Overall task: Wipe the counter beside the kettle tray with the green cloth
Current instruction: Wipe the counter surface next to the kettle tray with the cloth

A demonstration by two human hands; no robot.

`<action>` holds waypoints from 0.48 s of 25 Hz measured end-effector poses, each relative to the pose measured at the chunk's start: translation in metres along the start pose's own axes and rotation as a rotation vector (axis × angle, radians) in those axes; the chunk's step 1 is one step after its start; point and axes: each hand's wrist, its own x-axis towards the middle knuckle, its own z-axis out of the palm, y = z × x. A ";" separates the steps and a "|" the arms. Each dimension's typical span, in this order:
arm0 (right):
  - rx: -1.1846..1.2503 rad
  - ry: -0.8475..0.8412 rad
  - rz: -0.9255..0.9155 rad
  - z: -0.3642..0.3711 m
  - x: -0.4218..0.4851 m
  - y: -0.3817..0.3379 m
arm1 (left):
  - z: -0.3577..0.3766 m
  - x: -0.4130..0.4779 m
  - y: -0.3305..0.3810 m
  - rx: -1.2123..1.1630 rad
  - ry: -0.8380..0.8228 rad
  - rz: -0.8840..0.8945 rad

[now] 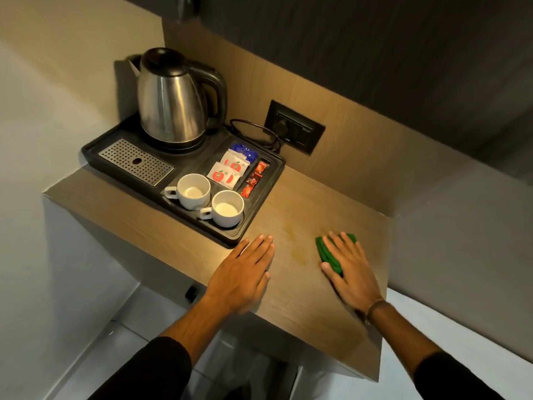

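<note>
The green cloth lies bunched on the wooden counter, to the right of the black kettle tray. My right hand presses flat on the cloth, fingers spread over it and thumb at its near end. My left hand rests palm down on the counter, fingers together, just in front of the tray's near right corner and holding nothing. Between the two hands a faint yellowish stain marks the wood. A steel kettle stands at the back of the tray.
The tray also holds two white cups, sachets and a perforated metal drip plate. A black cord runs from the kettle base to a wall socket. The counter ends at walls behind and on the right; its front edge overhangs the floor.
</note>
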 end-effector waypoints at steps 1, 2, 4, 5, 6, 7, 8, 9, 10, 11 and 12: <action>0.007 0.015 0.076 -0.009 0.012 0.011 | 0.001 -0.001 0.000 0.007 0.003 -0.002; 0.004 0.054 0.166 -0.019 0.034 0.014 | 0.002 -0.001 0.000 0.010 0.001 -0.005; -0.024 0.103 0.294 -0.033 0.087 -0.003 | 0.002 0.000 -0.001 0.002 -0.008 -0.011; -0.028 0.096 0.295 -0.035 0.109 -0.019 | 0.002 0.000 -0.001 0.002 -0.005 -0.010; -0.023 0.082 0.256 -0.032 0.124 -0.036 | 0.003 0.000 -0.001 0.005 0.002 -0.009; -0.013 0.066 0.183 -0.025 0.128 -0.053 | 0.004 0.000 -0.001 0.007 0.008 -0.006; -0.006 0.043 0.096 -0.015 0.122 -0.065 | 0.003 0.001 -0.002 0.008 0.012 -0.003; -0.011 0.014 0.003 -0.004 0.104 -0.072 | 0.002 0.001 -0.001 0.009 0.013 -0.001; -0.024 -0.005 -0.092 0.005 0.078 -0.073 | 0.002 0.000 0.000 0.014 0.016 -0.002; -0.032 -0.018 -0.166 0.011 0.051 -0.067 | 0.001 0.000 0.001 0.020 0.021 -0.003; -0.026 -0.022 -0.221 0.016 0.023 -0.054 | 0.000 0.000 0.002 0.019 0.022 -0.004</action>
